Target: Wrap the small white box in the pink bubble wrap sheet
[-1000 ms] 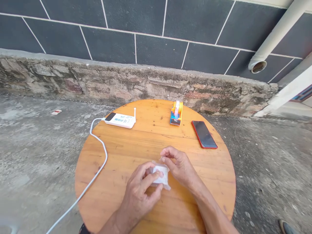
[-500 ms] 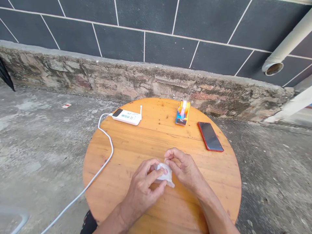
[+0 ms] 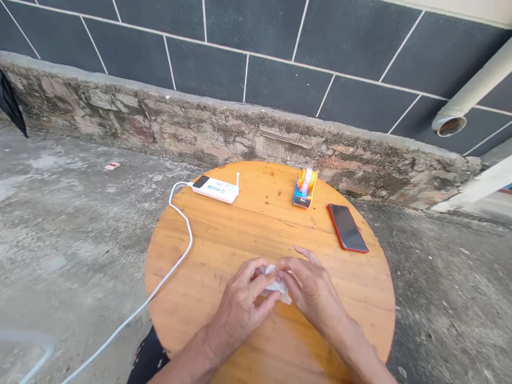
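Note:
A small white packet [image 3: 283, 293], thin and crinkled with a pinkish mark, is held low over the near middle of the round wooden table. My left hand [image 3: 246, 296] grips its left side, thumb and fingers closed around the edges. From the right, my right hand [image 3: 312, 282] has thumb and index finger pinched together at the packet's upper face, partly covering it. Its other fingers stick out loosely. Whether a smaller piece lies between those fingertips is hidden.
On the wooden table [image 3: 240, 234] stand a white power-bank-like device [image 3: 216, 190] with a white cable [image 3: 184, 256], an orange and blue tape dispenser [image 3: 304, 189], and a red-cased phone [image 3: 348, 228]. A stone-based tiled wall [image 3: 208, 125] runs behind.
My right hand has moved from the packet's upper right corner onto its face, and its fingers now cover more of it. The view has shifted slightly.

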`<state>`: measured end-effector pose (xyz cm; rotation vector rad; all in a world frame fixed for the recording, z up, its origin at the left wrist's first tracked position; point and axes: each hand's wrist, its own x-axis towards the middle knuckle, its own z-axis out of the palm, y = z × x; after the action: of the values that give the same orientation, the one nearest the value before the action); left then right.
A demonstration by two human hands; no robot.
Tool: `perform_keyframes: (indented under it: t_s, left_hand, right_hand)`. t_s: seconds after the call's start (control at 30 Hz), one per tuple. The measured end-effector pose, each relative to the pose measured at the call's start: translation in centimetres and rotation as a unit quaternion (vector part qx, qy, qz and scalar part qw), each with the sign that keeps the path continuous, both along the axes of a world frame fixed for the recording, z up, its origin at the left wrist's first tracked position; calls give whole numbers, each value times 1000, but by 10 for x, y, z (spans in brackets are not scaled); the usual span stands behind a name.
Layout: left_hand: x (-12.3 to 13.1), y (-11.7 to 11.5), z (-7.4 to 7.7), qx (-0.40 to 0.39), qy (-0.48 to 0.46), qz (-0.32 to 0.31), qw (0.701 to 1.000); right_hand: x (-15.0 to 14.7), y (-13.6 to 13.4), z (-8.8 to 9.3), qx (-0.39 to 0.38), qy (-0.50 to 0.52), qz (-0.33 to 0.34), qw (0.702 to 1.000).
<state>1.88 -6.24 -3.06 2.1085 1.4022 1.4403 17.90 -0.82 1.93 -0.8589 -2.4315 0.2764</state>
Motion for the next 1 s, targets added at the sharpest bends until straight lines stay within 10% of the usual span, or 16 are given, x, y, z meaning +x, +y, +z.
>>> perform_keyframes:
  t_s: [0.7,1.0]
  left_hand:
    - [-1,2,1,7,-28,0,1000]
    - [0,-3,0,24,-15,6,1000]
  right_hand:
    - [22,-20,-5,144,-111,49,982]
    - [29,-92,-51,99,91,-120,984]
